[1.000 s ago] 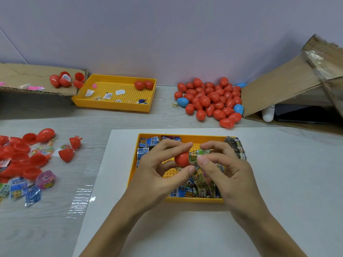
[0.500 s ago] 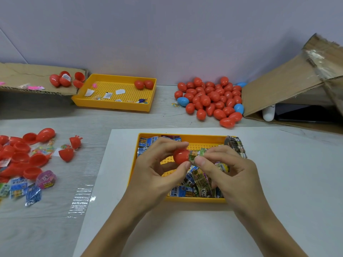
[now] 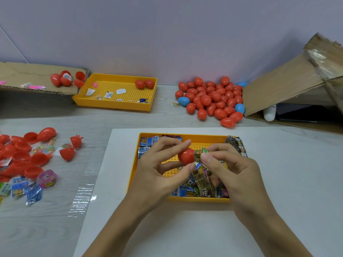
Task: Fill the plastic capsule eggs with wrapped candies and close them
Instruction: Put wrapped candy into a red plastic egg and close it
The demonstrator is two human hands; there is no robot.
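Left hand point(image 3: 157, 169) pinches the red egg half point(image 3: 186, 155); right hand point(image 3: 228, 169) pinches a candy point(image 3: 201, 153), now pushed closer against the egg's mouth than a second ago, above the tray point(image 3: 185, 136). I judge filling nearly done. Wrappers read "DINO".
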